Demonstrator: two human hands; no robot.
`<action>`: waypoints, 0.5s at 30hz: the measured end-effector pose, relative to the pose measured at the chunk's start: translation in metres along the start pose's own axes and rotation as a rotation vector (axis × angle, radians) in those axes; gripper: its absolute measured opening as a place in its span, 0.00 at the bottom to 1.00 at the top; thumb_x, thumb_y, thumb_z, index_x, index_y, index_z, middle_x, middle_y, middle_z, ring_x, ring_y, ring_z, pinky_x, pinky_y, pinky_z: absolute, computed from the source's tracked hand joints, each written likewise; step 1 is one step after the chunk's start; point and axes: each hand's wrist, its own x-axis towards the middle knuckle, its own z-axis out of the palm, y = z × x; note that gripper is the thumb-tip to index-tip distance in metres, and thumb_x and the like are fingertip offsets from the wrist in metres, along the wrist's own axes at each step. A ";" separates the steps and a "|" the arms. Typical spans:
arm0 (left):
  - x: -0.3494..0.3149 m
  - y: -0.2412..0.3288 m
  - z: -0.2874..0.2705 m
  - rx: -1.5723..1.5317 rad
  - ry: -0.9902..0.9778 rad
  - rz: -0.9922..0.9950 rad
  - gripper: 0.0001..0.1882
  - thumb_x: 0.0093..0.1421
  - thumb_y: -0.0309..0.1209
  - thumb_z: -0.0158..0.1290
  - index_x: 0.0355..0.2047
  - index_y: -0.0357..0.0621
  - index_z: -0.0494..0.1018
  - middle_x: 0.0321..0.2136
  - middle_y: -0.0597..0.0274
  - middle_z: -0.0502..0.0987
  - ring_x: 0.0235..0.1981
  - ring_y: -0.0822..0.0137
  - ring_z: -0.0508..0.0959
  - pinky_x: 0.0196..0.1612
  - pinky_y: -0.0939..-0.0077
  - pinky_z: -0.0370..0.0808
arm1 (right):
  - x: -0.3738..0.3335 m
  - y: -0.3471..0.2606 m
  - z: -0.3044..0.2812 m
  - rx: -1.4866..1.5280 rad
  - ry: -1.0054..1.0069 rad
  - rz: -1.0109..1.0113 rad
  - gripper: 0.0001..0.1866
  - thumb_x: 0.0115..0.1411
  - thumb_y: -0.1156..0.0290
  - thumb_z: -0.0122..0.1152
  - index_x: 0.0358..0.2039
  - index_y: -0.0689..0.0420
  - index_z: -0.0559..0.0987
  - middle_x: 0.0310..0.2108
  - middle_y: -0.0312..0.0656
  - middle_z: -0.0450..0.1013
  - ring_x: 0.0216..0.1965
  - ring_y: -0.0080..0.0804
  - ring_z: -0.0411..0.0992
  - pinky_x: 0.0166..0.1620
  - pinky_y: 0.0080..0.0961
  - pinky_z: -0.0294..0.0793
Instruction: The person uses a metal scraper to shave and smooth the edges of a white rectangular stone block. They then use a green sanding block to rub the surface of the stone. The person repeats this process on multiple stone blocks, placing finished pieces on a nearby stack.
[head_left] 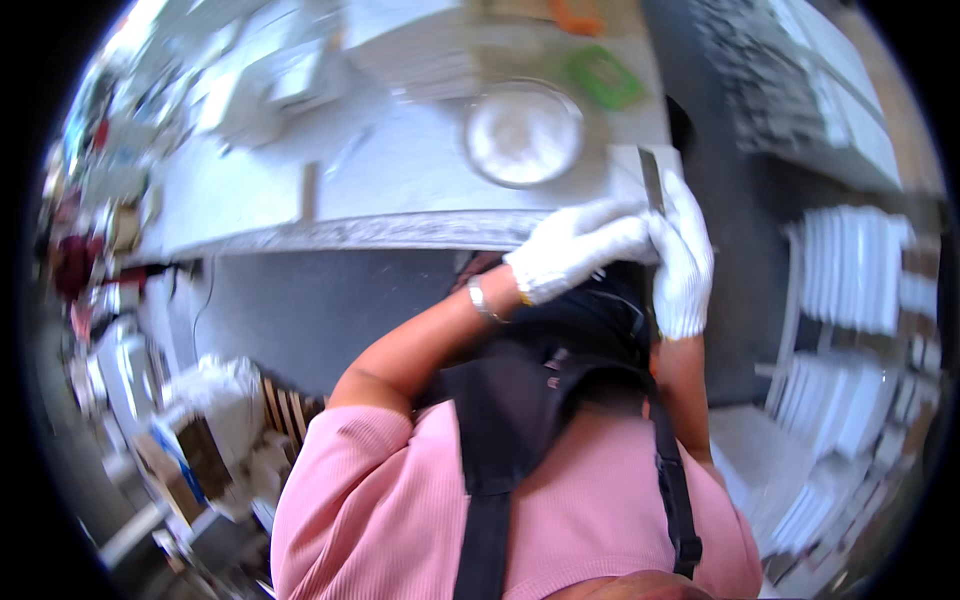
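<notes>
We take this for a workshop or small factory floor. Our worktable (250, 200) runs long, with white stacks (415, 50) toward its far edge and a round dish (468, 135) nearer its right edge. Beyond that right edge, white panels (855, 265) sit packed close on racks (789, 300). Back from its near left corner lies a cardboard box (165, 472) among piled goods. We wear work gloves (578, 250) and a black apron (505, 425).

Black apron (495, 425), just below centre of frame: small pale marks (554, 368) on dark cloth, possibly lettering, too blurred to read. No text legible elsewhere.
</notes>
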 end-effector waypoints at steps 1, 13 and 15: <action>-0.003 0.005 -0.006 -0.052 -0.027 -0.026 0.25 0.69 0.43 0.54 0.57 0.36 0.73 0.43 0.62 0.79 0.40 0.75 0.75 0.44 0.77 0.74 | -0.003 -0.003 0.017 -0.063 -0.040 -0.067 0.27 0.68 0.72 0.56 0.66 0.63 0.67 0.58 0.46 0.73 0.57 0.31 0.71 0.61 0.27 0.67; -0.178 -0.023 -0.108 -0.450 0.806 0.012 0.20 0.71 0.44 0.49 0.48 0.40 0.77 0.28 0.63 0.78 0.27 0.72 0.79 0.34 0.80 0.76 | 0.025 -0.019 0.180 -0.569 -0.677 -0.648 0.28 0.61 0.70 0.65 0.61 0.58 0.73 0.43 0.49 0.79 0.42 0.40 0.78 0.48 0.33 0.76; -0.206 -0.037 -0.117 -0.402 0.898 -0.007 0.20 0.71 0.44 0.48 0.49 0.41 0.76 0.26 0.64 0.77 0.24 0.75 0.76 0.29 0.83 0.72 | 0.035 -0.023 0.229 -0.640 -0.744 -0.783 0.27 0.62 0.64 0.63 0.60 0.59 0.74 0.48 0.50 0.77 0.47 0.44 0.76 0.52 0.36 0.74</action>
